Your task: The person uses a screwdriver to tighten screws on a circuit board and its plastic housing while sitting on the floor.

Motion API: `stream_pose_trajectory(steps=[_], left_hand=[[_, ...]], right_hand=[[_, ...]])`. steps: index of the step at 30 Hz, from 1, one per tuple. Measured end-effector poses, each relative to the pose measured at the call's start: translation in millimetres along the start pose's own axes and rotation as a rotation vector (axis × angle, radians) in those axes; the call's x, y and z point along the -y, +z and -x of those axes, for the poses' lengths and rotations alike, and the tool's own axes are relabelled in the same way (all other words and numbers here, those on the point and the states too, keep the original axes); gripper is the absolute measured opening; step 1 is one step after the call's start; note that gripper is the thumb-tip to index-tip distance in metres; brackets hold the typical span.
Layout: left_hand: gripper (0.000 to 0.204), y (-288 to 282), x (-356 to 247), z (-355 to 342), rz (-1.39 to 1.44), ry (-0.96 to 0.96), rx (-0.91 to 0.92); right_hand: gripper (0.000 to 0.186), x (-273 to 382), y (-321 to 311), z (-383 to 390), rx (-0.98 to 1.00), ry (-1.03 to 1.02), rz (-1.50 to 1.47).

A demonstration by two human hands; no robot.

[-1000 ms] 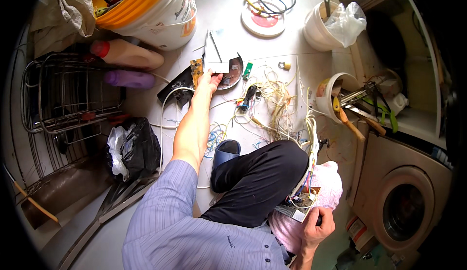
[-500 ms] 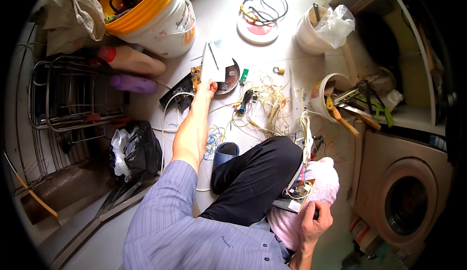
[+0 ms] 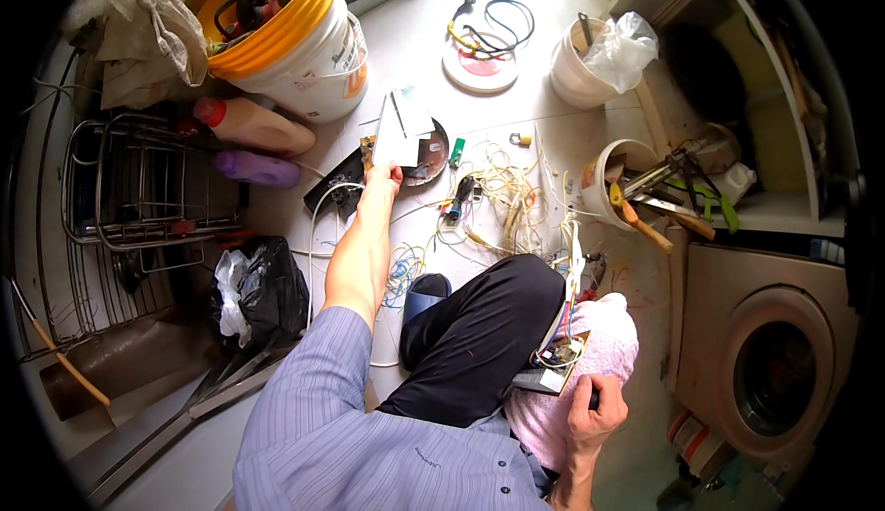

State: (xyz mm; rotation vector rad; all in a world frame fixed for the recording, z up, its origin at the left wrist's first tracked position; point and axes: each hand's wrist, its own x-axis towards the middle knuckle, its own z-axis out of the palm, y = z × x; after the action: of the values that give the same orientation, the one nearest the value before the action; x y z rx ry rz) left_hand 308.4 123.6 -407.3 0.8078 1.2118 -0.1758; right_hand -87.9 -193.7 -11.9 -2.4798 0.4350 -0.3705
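My left arm reaches forward, and my left hand (image 3: 383,177) pinches the near edge of a white flat panel (image 3: 396,133) with a thin dark rod lying across it. Under and beside that panel are a black casing (image 3: 334,176) and a dark curved shell (image 3: 437,153). My right hand (image 3: 597,410) is closed by my lap; a bit of something dark shows in it, too hidden to name. Right beside it, a circuit board (image 3: 560,360) with coloured wires rests on a pink towel (image 3: 616,336) over my leg.
Tangled wires (image 3: 512,198), a small green board (image 3: 457,152) and a padlock (image 3: 521,140) lie on the floor. A tool bucket (image 3: 604,184) stands at right, near a washing machine (image 3: 710,327). A yellow-rimmed bucket (image 3: 286,69), bottles, a wire rack (image 3: 138,179) and a black bag (image 3: 277,281) stand left.
The view has shifted slightly. My left hand has edged a little nearer, still at the white panel's near edge. My right hand stays closed beside the circuit board.
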Motion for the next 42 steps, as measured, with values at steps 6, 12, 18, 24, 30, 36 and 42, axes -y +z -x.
stream_pose_trajectory(steps=[6,12,18,24,30,36,42], left_hand=[[0.009,-12.6,1.2,0.8,0.012,-0.023,0.092],[0.016,-43.4,16.9,43.1,-0.344,0.006,0.147],[0.011,-89.4,40.6,76.4,-0.47,-0.02,0.41],[0.02,-64.5,32.8,254.4,-0.65,0.352,0.657],[0.024,-72.1,33.9,430.7,-0.697,0.822,1.027],[0.044,-96.1,65.3,508.9,-1.193,0.857,1.264],[0.05,-103.8,93.7,517.5,-1.36,1.115,1.085]], right_hand=[[0.009,0.2,-0.1,1.4,0.004,0.007,0.009],[0.011,1.4,-3.2,2.2,0.051,0.072,-0.044],[0.026,-6.8,-18.4,-8.4,0.071,-0.066,-0.069],[0.025,-15.9,-88.1,-17.9,-0.375,-0.052,-0.097],[0.033,-41.2,-146.7,-10.3,-0.732,-0.112,-1.096],[0.02,-85.1,-78.9,12.9,-0.707,0.212,-1.343],[0.02,-104.4,-63.7,48.3,-0.413,0.404,-0.931]])
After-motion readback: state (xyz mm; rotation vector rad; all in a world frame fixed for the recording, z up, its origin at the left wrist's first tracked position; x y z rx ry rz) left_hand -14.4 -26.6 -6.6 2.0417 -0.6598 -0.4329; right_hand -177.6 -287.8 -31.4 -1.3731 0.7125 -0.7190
